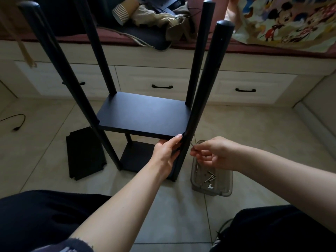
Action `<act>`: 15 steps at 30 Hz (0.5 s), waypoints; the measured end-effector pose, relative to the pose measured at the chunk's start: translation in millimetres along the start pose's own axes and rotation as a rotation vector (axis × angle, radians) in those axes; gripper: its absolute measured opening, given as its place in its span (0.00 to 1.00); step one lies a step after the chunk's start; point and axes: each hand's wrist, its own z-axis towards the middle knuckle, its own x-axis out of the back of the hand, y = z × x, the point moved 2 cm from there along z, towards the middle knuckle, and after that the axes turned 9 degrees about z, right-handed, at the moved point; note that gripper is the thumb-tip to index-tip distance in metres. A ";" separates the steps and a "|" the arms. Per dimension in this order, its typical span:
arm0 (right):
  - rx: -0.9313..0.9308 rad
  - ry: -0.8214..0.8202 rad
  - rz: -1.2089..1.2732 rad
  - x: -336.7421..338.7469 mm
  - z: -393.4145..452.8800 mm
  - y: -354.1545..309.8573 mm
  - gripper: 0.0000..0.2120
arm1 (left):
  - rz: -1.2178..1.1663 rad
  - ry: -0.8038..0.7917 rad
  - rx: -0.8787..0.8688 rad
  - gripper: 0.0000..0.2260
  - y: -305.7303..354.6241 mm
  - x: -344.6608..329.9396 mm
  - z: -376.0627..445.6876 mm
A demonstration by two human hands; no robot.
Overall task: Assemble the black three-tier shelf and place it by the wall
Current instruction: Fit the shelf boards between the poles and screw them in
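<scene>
Silver metal bolt (pixel 192 143) pinched in right hand (pixel 211 155) points left at near-right round black post (pixel 200 99), touching its side just beside left hand (pixel 168 150) gripping black middle shelf board (pixel 143 115) corner there, upright post axis, clear plastic hardware tray (pixel 211 186) below right hand, loose black board (pixel 84 151) left on tiled floor (pixel 254 128).

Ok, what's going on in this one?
A person is assembling a black shelf on the tiled floor. The left hand steadies the middle board's front corner at the near right post, while the right hand pinches a small screw at that post. A spare board lies on the floor.
</scene>
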 end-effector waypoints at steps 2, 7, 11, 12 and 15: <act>0.020 0.009 -0.011 -2.0 0.9 -0.9 0.06 | -0.004 0.001 -0.001 0.17 -0.9 1.1 0.2; 0.055 0.021 -0.043 -7.2 3.1 -3.6 0.04 | 0.025 -0.013 0.007 0.16 -3.6 5.3 -0.2; 0.077 0.038 -0.077 -9.2 4.7 -4.9 0.04 | 0.016 -0.017 0.014 0.14 -6.1 6.6 -0.6; 0.086 0.040 -0.086 -9.6 4.8 -5.3 0.04 | 0.011 -0.020 0.012 0.14 -6.3 6.6 -0.5; 0.112 0.036 -0.105 -10.5 4.9 -7.3 0.05 | 0.013 -0.027 0.018 0.10 -7.3 8.6 1.5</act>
